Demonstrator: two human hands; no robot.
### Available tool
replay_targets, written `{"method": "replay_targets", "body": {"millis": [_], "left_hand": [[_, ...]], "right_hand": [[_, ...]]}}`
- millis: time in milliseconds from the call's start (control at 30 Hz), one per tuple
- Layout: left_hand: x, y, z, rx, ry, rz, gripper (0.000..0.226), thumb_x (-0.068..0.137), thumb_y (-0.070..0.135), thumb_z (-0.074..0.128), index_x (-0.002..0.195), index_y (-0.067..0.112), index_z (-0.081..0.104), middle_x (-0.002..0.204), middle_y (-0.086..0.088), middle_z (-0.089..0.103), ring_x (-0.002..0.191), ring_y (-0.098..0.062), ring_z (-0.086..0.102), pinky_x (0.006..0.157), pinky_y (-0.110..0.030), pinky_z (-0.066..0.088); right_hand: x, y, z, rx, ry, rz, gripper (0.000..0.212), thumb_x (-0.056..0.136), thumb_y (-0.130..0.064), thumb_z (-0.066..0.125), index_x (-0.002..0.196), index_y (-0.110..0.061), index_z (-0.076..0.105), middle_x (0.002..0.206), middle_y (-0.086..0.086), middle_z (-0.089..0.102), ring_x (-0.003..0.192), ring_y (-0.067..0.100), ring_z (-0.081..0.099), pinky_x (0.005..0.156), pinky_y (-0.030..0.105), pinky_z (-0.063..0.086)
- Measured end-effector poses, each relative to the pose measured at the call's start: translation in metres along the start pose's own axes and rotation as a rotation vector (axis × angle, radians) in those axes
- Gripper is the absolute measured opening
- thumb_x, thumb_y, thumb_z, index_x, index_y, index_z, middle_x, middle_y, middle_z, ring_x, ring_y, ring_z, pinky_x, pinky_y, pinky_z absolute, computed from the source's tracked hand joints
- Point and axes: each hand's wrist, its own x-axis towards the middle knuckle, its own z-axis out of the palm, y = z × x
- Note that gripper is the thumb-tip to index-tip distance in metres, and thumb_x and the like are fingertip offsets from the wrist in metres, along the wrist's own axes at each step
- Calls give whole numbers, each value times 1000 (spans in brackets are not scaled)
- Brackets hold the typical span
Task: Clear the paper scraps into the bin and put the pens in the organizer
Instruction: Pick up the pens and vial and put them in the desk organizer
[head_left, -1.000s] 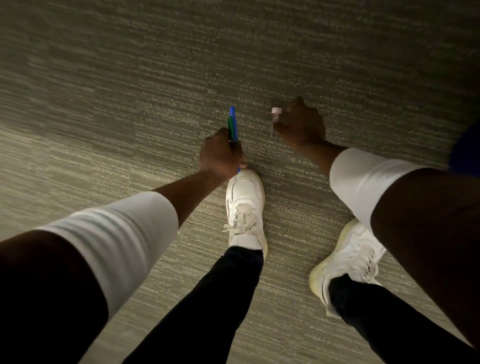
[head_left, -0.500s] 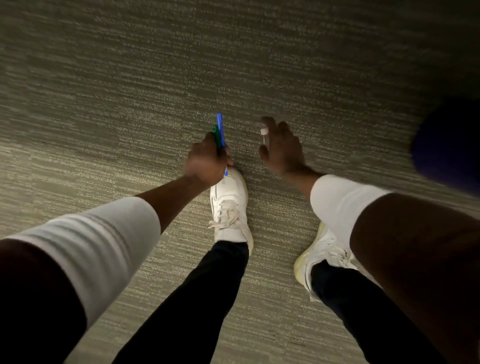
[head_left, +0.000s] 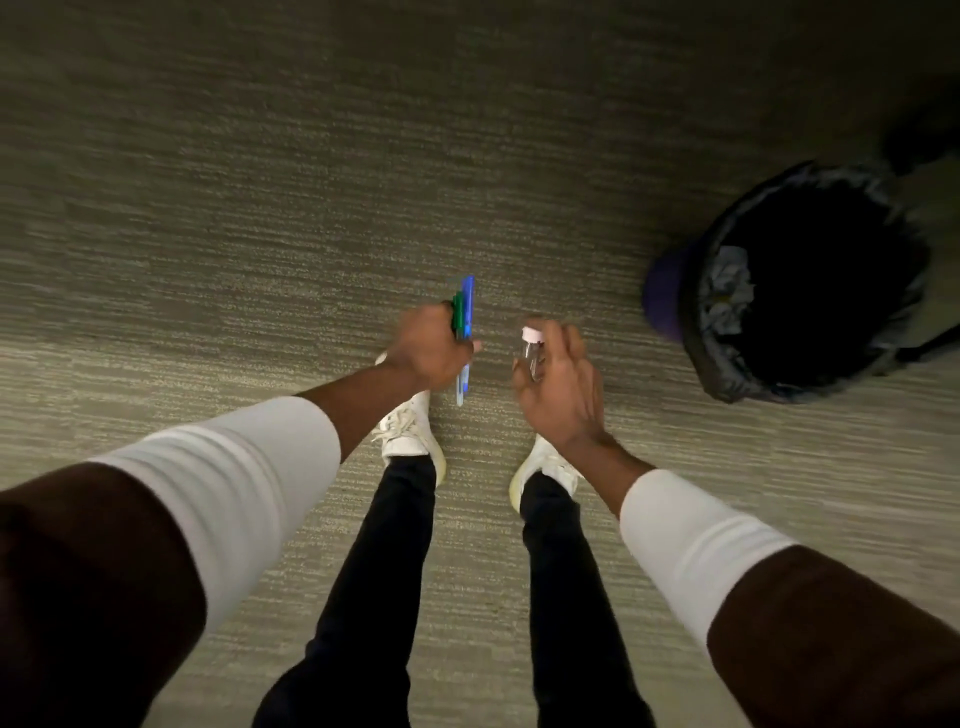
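My left hand (head_left: 428, 349) is closed around a blue pen (head_left: 466, 317) and a green pen (head_left: 457, 312), which stick up out of the fist. A clear pen with a pale pink cap (head_left: 531, 348) is gripped in my right hand (head_left: 558, 392). Both hands hang over the carpet above my white shoes. At the right stands the bin (head_left: 696, 322), lined with a dark bag, and crumpled paper scraps (head_left: 727, 296) lie inside against its left wall. No organizer is in view.
Grey-green striped carpet (head_left: 260, 234) covers the floor. My legs in black trousers and two white shoes (head_left: 410, 431) stand just below the hands. A purple edge shows on the bin's left side.
The view has swung right, bringing the bin into sight. My right hand has drawn back toward me with the clear pen, and my feet now stand side by side.
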Motion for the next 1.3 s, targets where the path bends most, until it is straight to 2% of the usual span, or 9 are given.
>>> {"method": "replay_targets", "body": {"millis": [200, 333, 467, 533, 633, 733, 867, 1100, 1300], "left_hand": [[-39, 67, -46, 39, 7, 59, 25, 87, 26, 80, 95, 7, 65, 87, -12, 73, 76, -24, 64, 69, -32, 49], [-69, 102, -83, -65, -7, 40, 15, 86, 11, 75, 98, 8, 67, 89, -5, 79, 84, -20, 76, 85, -41, 62], [-108, 134, -111, -56, 17, 52, 17, 87, 12, 78, 100, 8, 68, 90, -4, 80, 80, -14, 76, 70, -26, 60], [-127, 145, -123, -82, 23, 70, 11, 89, 8, 75, 97, 9, 68, 88, -4, 80, 79, -12, 77, 75, -30, 63], [-157, 163, -140, -95, 32, 71, 7, 89, 13, 75, 91, 14, 68, 87, -3, 78, 81, -16, 78, 83, -43, 64], [-191, 188, -159, -84, 27, 87, 12, 90, 21, 76, 93, 18, 66, 87, -1, 77, 81, -14, 76, 82, -41, 63], [-230, 222, -190, -185, 64, 154, 8, 94, 18, 71, 96, 18, 64, 85, 0, 78, 79, -12, 77, 84, -38, 63], [-281, 294, -243, -256, 125, 236, 9, 102, 27, 61, 101, 18, 61, 80, 0, 77, 74, -9, 76, 77, -32, 62], [-314, 341, -267, -238, 168, 322, 7, 102, 27, 61, 100, 21, 62, 85, 1, 78, 80, -5, 76, 84, -34, 63]], "right_hand": [[-27, -32, -76, 104, 106, -4, 49, 90, -28, 62, 137, -27, 50, 120, 1, 56, 81, 20, 66, 69, 40, 60], [-46, -55, -129, 153, 153, 8, 50, 91, -23, 68, 138, -27, 52, 119, -2, 57, 87, 18, 65, 74, 36, 58], [-61, -78, -185, 164, 217, -36, 50, 90, -21, 70, 137, -26, 54, 120, -4, 56, 90, 15, 65, 76, 36, 59], [-67, -91, -211, 172, 260, -64, 49, 91, -20, 71, 137, -25, 54, 122, -5, 56, 91, 14, 65, 76, 35, 59], [-75, -111, -248, 198, 294, -90, 50, 91, -17, 73, 137, -22, 56, 122, -3, 57, 94, 12, 64, 78, 28, 53], [-87, -134, -282, 201, 309, -104, 51, 90, -17, 73, 138, -23, 56, 122, -5, 57, 96, 7, 62, 79, 19, 47], [-103, -162, -323, 229, 327, -148, 53, 90, -16, 75, 137, -26, 55, 117, -9, 56, 90, 2, 60, 78, 9, 44], [-125, -195, -390, 212, 377, -281, 54, 88, -17, 77, 137, -24, 57, 118, -10, 56, 92, 4, 62, 77, 26, 58], [-134, -210, -444, 235, 432, -313, 52, 87, -20, 79, 134, -25, 58, 115, -11, 58, 86, 5, 64, 72, 31, 61]]}}
